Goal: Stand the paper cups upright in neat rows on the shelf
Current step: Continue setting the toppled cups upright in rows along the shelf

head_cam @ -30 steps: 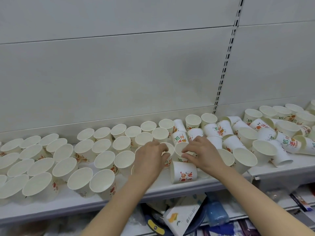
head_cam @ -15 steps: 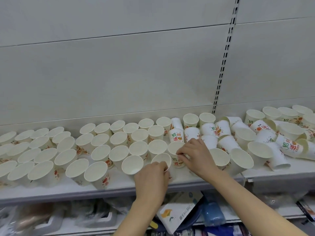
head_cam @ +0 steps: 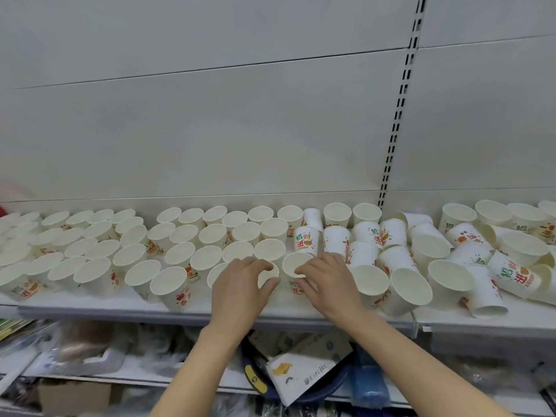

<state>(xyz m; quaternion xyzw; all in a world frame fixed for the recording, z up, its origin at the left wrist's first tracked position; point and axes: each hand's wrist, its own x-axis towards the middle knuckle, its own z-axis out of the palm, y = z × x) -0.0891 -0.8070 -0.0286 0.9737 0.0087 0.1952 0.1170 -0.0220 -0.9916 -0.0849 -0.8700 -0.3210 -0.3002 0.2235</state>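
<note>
Since half a second ago both hands have drawn together at the near middle of the shelf (head_cam: 90, 305); the left one, which was holding a cup at the front edge, now sits farther in beside the right.

The left hand (head_cam: 240, 291) curls round a small upright cup (head_cam: 268, 276), thumb on its near right side and fingers hooked over its far rim, so most of that cup is hidden. The right hand (head_cam: 328, 284) pinches the next cup (head_cam: 294, 266) to the right, fingertips on its near rim and thumb against its printed side; this cup stands upright, mouth up. The two held cups are just beside each other, in the near row.

To the left, upright cups (head_cam: 180, 254) stand in rough rows running to the far left end, mouths open to the camera. Far of the hands, an inverted cup (head_cam: 307, 239) with green and red characters stands bottom up, touching other inverted ones to its right. To the right, tipped cups (head_cam: 410, 288) lie jumbled, some on their sides, some leaning on each other, spreading to the right end.

Behind the shelf rises a pale back panel (head_cam: 210, 130) with a slotted upright (head_cam: 397, 115). Below the shelf, a lower level holds a white paper bag (head_cam: 298, 377), a blue packet (head_cam: 370, 383) and blurred plastic-wrapped goods.
</note>
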